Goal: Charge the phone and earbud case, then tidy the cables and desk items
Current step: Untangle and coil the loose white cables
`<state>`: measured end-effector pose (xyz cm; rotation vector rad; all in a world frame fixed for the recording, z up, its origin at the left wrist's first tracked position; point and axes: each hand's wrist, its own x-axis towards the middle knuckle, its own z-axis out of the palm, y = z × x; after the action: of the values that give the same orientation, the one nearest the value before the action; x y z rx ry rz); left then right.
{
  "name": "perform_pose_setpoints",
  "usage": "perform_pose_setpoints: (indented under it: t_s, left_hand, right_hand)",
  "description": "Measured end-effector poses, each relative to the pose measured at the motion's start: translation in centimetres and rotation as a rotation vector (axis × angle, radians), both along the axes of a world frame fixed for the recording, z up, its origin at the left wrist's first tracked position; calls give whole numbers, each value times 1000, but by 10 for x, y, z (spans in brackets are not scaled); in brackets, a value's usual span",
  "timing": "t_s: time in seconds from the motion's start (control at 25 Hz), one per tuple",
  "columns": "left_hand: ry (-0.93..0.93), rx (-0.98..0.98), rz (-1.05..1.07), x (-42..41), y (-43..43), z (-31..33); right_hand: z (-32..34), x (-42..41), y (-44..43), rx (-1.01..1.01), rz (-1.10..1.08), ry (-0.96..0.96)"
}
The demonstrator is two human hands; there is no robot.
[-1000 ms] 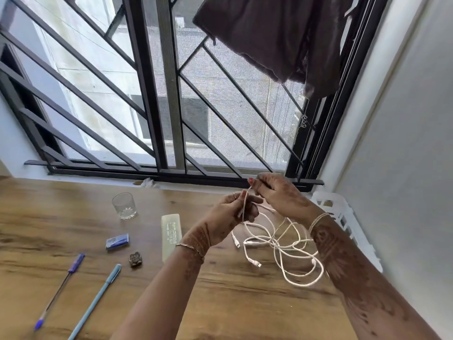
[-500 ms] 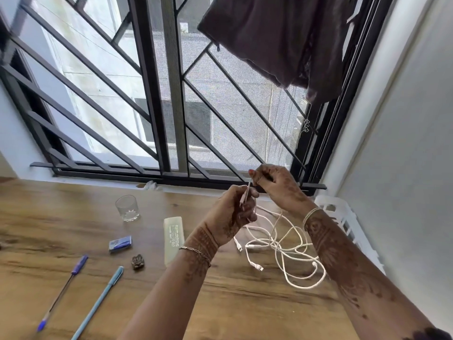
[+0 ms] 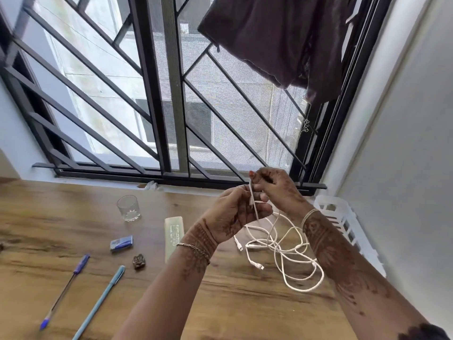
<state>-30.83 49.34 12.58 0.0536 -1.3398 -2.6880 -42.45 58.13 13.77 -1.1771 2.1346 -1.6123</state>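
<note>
A tangle of white cables (image 3: 282, 251) lies on the wooden desk (image 3: 220, 303), right of centre, with loose plug ends pointing left. My left hand (image 3: 235, 214) and my right hand (image 3: 277, 187) are raised above the tangle, close together. Both pinch one upright stretch of white cable between them; the right holds its top, the left grips lower down. No phone or earbud case is in view.
A pale green flat case (image 3: 173, 235), a glass (image 3: 128, 208), a blue eraser (image 3: 121, 243), a small dark figurine (image 3: 139, 261) and two pens (image 3: 65, 290) (image 3: 100, 301) lie to the left. A white plastic basket (image 3: 343, 224) stands against the right wall. A barred window runs behind.
Both hands have lifted slightly toward the window, drawing the held stretch of cable more upright. The tangle on the desk has barely shifted.
</note>
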Motion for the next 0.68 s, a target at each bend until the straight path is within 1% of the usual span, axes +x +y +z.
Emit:
perform_pose_setpoints:
  t_s: [0.08, 0.24, 0.32, 0.4, 0.52, 0.6, 0.68]
  left_hand:
    - [-11, -31, 20, 0, 0, -2]
    - [-11, -101, -12, -2, -5, -12]
    - [-4, -157, -50, -1, -7, -15]
    - [-15, -171, -62, 2, -9, -13]
    - [-35, -89, -57, 4, -7, -4]
    - [-21, -5, -41, 2, -6, 1]
    - [31, 27, 44, -5, -4, 2]
  right_hand:
    - [7, 4, 3, -36, 7, -5]
    - [19, 8, 2, -43, -16, 112]
    - [17, 7, 1, -32, -12, 113]
    - [13, 7, 1, -36, -36, 101]
    - [2, 2, 2, -67, -58, 15]
    - [-8, -3, 1, -78, -48, 9]
    - [-14, -3, -1, -48, -36, 21]
